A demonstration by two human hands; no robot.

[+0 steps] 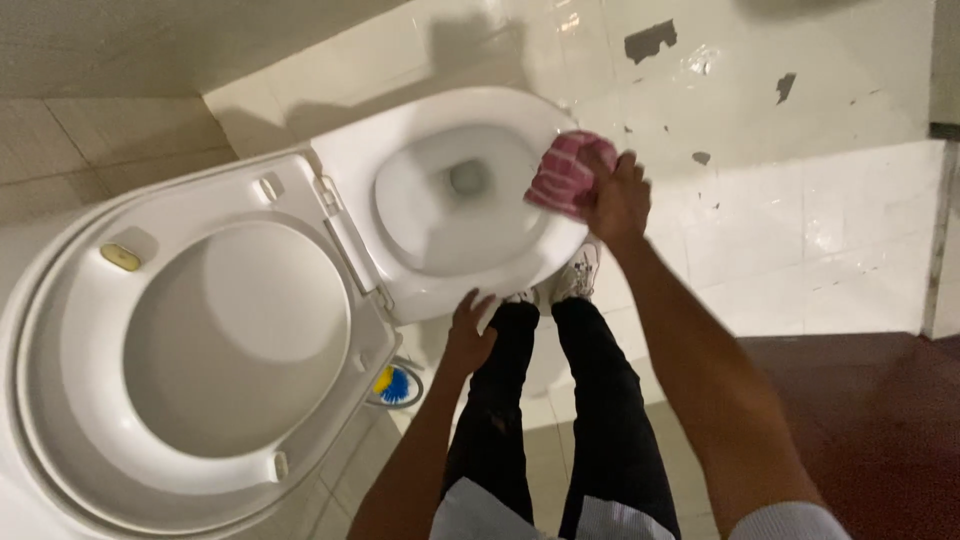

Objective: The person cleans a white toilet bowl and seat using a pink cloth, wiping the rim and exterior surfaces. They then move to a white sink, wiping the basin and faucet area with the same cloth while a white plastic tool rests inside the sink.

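Your right hand (618, 200) is closed around a bunched pink-and-white striped cloth (566, 172), fingers curled over it, and presses it onto the far rim of the white ceramic toilet bowl (400, 150). The cloth sits on the rim's right side as you look down, partly hanging over the inner edge of the bowl.

Your left hand (468, 335) rests on the near outer edge of the bowl with its fingers spread and loosely bent, holding nothing. It lies just beside your left knee.

The white plastic toilet seat and lid (85, 330) are both raised, swung up to the left of the bowl, with a small yellowish bumper pad (120, 257) showing on the seat's underside.

Your legs in black trousers (600, 420) stand close against the bowl, and one white sneaker (577, 275) shows just under the bowl's edge. A toilet brush with blue and yellow bristles (395, 385) sits in a holder on the floor below the raised seat, near your left forearm. The white floor tiles (800, 200) beyond the bowl are glossy, with several dark chipped patches (650, 40).
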